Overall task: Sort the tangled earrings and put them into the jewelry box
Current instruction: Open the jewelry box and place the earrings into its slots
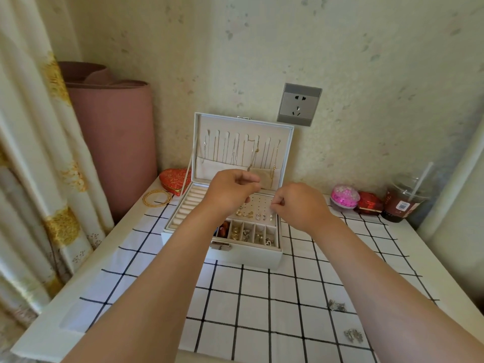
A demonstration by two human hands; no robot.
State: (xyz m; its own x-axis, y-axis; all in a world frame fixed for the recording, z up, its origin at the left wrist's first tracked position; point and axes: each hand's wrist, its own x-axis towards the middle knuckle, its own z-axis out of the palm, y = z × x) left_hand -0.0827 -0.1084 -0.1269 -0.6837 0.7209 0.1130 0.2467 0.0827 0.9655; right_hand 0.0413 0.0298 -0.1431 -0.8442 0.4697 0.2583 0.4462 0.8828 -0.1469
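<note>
1. A white table fills the near view, draped with a smooth white tablecloth ruled in thin black squares.
2. At far left hangs a cream curtain with gold patches. Beside it a dusty-pink rolled mat stands upright.
3. The white leatherette jewelry box sits at the far middle of the cloth. Its lid is upright against the wall, with thin chains hanging from slots inside.
4. The left hand hovers over the box's middle with its fingers curled in and the thumb near the fingertips. Whether it pinches anything I cannot tell.
5. The right hand hovers over the box's right side. Its fingers are curled and its thumb and forefinger are pressed together; anything between them is too small to see.
6. A grey square wall socket is set above and right of the lid.
7. At far right stand a clear plastic cup with a straw, a glossy red box and a round pink case.
8. Left of the box lie a red heart-shaped box and thin gold bangles.
9. Inside the box, a perforated beige stud panel carries a row of earrings. Narrow compartments nearer hold rings and more pieces.
10. Two small silvery clusters of tangled earrings lie on the cloth at near right, well apart from the box.
</note>
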